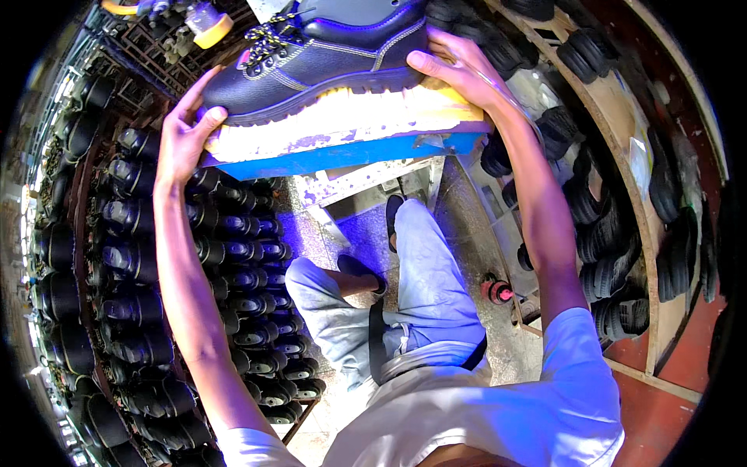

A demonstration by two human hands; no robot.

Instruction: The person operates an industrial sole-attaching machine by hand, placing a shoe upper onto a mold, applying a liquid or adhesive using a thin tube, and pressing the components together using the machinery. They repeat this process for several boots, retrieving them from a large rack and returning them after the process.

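Black shoes in rows, far L; L hand, part-curled, grips toe of blk lace-up shoe over blue-sided bench; R hand, part-curled, grips heel; blk footwear on shelves, far R.

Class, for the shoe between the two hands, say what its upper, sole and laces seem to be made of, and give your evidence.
Upper: leather or a synthetic look-alike, softly shiny; smooth black panels with pale stitching.
Sole: probably rubber, duller; thick black edge with notches.
Laces: likely woven textile; thin, flexible, flecked black and yellow.
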